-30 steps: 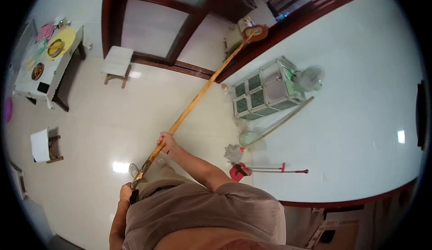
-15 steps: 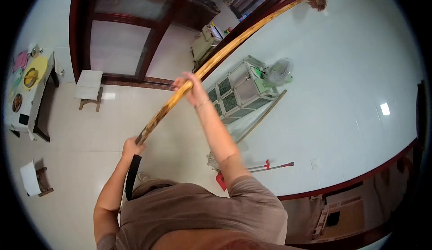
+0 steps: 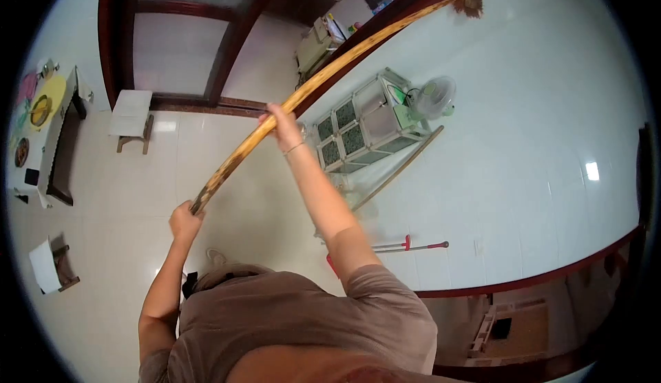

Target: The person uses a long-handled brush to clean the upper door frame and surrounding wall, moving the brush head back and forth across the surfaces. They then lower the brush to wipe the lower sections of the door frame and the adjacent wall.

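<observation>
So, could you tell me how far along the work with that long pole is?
Done: no finished patch shows. In hand: left hand and right hand grip the bamboo pole, its brush head high by the white wall. Left: how much remains cannot be told.

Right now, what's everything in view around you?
pole: one, yellow-brown, slanting up the wall
brush head: one, brown, pole's top end
cabinet: one, green-white, at the wall
fan: one, pale green, by the cabinet's top
stick: one, tan, leaning by the cabinet
mop: one, red-handled, near the wall
stools: two, white-topped, by the door and far left
table: one, white-covered, far left
door: one, dark red frame, top left
left hand: grips pole's lower end
right hand: grips pole higher up
</observation>
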Action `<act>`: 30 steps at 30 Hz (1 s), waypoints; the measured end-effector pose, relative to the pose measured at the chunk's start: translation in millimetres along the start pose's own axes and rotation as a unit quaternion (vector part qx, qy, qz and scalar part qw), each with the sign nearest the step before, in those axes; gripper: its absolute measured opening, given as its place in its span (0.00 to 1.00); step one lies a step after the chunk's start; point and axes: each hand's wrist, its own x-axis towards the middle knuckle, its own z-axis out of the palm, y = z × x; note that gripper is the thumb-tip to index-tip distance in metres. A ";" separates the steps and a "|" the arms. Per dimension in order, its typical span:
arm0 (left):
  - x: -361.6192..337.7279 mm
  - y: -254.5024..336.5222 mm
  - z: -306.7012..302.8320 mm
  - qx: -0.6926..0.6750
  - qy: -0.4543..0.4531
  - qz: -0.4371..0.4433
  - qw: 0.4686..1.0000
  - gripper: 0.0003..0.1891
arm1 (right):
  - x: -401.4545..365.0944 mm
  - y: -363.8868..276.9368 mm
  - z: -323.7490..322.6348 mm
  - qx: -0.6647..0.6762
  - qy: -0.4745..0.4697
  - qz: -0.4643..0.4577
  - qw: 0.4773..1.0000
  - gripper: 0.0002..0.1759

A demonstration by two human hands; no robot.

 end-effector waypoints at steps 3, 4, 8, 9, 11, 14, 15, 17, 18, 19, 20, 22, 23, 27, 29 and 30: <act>-27.2 -46.2 -19.9 0.040 0.016 -0.025 0.999 0.12 | -28.6 48.2 33.0 0.018 -0.014 0.034 0.999 0.15; -37.3 -61.0 -25.9 0.054 0.030 -0.030 0.998 0.12 | -39.7 61.5 43.8 0.021 -0.018 0.051 0.998 0.15; -85.4 -122.0 -44.5 0.118 0.019 -0.062 0.991 0.11 | -79.4 123.4 74.0 0.069 -0.058 0.147 0.985 0.15; -99.3 -133.5 -49.1 0.120 0.013 -0.078 0.990 0.11 | -95.2 127.1 84.7 0.103 -0.063 0.171 0.978 0.14; -123.2 -146.5 -55.4 0.125 0.004 -0.100 0.987 0.10 | -114.5 144.2 95.8 0.139 -0.068 0.202 0.967 0.13; -153.1 -158.1 -65.8 0.150 0.029 -0.087 0.984 0.10 | -132.7 180.0 98.4 0.233 -0.129 0.240 0.933 0.13; -161.7 -159.9 -69.0 0.169 0.034 -0.092 0.981 0.10 | -139.0 185.1 101.0 0.253 -0.131 0.264 0.922 0.12; -177.3 -159.5 -76.4 0.188 0.037 -0.101 0.976 0.10 | -151.3 193.8 105.2 0.272 -0.135 0.292 0.907 0.13; -184.6 -157.3 -81.9 0.205 0.039 -0.102 0.973 0.10 | -157.9 190.8 110.5 0.311 -0.158 0.302 0.887 0.11; -191.2 -156.2 -85.4 0.223 0.041 -0.104 0.968 0.09 | -162.5 189.9 114.8 0.349 -0.182 0.311 0.865 0.11; -198.8 -159.2 -87.5 0.225 0.041 -0.110 0.967 0.09 | -165.8 200.8 117.0 0.349 -0.185 0.317 0.862 0.11; -213.1 -165.8 -93.4 0.229 0.013 -0.130 0.965 0.08 | -172.7 228.5 118.6 0.374 -0.148 0.350 0.846 0.11; -219.3 -165.8 -95.5 0.233 0.011 -0.134 0.963 0.08 | -178.5 239.6 118.5 0.377 -0.148 0.355 0.843 0.11; -243.1 -176.8 -98.3 0.237 0.006 -0.141 0.961 0.07 | -202.0 262.8 127.1 0.419 -0.081 0.391 0.815 0.07; -254.9 -197.7 -90.0 0.248 0.017 -0.119 0.961 0.06 | -207.9 269.8 129.8 0.420 -0.049 0.414 0.806 0.07; -257.7 -195.3 -92.7 0.245 0.016 -0.124 0.961 0.06 | -209.6 272.3 130.3 0.417 -0.046 0.410 0.810 0.07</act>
